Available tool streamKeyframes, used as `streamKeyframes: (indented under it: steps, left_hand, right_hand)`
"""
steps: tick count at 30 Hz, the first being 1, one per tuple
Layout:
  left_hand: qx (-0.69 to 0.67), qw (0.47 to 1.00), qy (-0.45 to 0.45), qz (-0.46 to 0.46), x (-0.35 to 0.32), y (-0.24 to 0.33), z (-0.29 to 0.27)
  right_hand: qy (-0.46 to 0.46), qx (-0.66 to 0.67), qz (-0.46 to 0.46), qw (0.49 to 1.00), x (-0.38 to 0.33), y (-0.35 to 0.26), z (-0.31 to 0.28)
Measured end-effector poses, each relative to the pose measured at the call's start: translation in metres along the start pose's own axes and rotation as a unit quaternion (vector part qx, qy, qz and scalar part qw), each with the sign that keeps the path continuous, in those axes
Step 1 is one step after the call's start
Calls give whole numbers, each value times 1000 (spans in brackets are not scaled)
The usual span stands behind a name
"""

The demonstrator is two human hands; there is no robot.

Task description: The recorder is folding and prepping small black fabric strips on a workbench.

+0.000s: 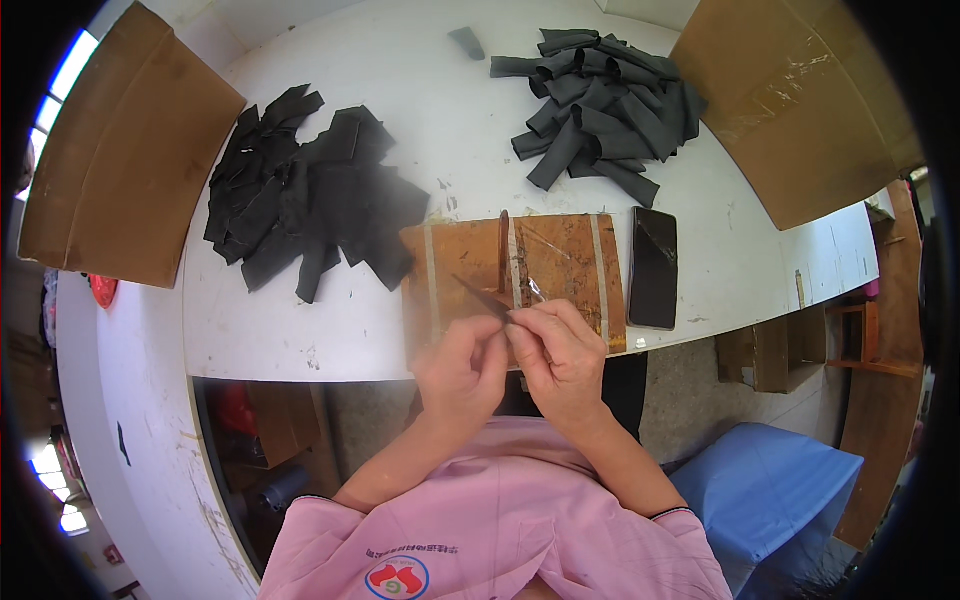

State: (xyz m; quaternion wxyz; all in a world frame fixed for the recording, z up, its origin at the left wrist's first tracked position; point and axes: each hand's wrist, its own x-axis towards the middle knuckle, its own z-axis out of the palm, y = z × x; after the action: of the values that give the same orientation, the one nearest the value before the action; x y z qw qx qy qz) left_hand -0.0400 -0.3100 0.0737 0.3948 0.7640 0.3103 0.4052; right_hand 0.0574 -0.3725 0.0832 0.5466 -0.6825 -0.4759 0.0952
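Both hands meet at centre frame: I see my left hand point(462, 365) and right hand point(560, 350) pinched around a thin dark strip point(480, 295), held over the wooden board point(570, 262) for support. Black strip piles point(310, 205) lie upper left and upper right, within reach.

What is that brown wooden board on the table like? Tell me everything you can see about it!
The wooden board is a flat, brown rectangle lying on the white table, right at the near edge. Pale strips, maybe tape, cross it from front to back, and its surface looks worn and scratched. A thin, dark upright strip stands near its middle. A black phone lies beside its right edge and a pile of black pieces reaches its left corner. The left hand and right hand work over its near edge.
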Motion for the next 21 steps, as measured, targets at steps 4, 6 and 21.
streamKeyframes:
  steps: [4, 6, 21]
  left_hand:
    - [-61, 997, -1, -43, -2, -4, 3]
    - [-42, 999, -2, -23, -2, -3, 3]
    - [-558, 746, -54, -360, 16, -4, -10]
  right_hand:
    - [-28, 48, 55, 997, 3, -3, -3]
    - [-41, 44, 61, 996, 3, 2, -4]
    - [-28, 248, 256, 934, 3, 26, 3]
